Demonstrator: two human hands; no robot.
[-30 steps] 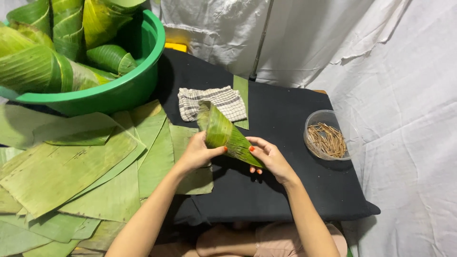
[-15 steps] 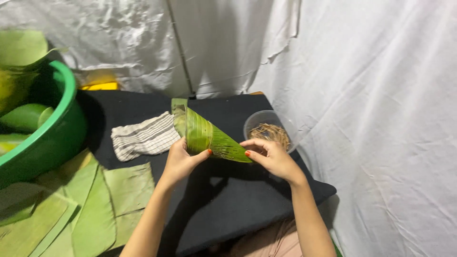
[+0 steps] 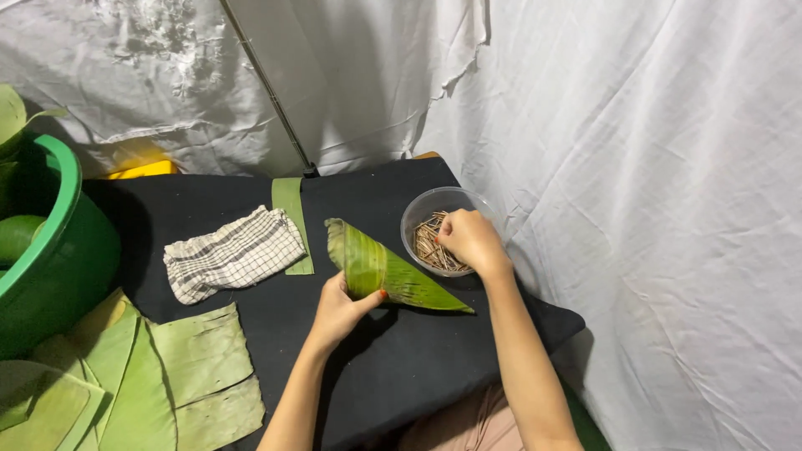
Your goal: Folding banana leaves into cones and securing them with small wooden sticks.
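Note:
My left hand (image 3: 340, 311) grips a green leaf rolled into a cone (image 3: 386, 267), its point aimed right and down over the black table (image 3: 217, 209). My right hand (image 3: 469, 238) reaches into a clear round bowl (image 3: 418, 215) of thin brown sticks (image 3: 428, 244), fingers pinched among them. Whether a stick is between the fingers cannot be seen.
A checked cloth (image 3: 232, 252) lies left of the cone beside a narrow leaf strip (image 3: 291, 219). Flat cut leaves (image 3: 159, 372) are stacked at the lower left. A big green tub (image 3: 58, 250) stands at the left edge. White sheeting (image 3: 635, 167) hangs behind and to the right.
My right hand has let go of the cone's tip and moved up into the bowl of sticks. The left hand alone holds the cone. The camera has turned right.

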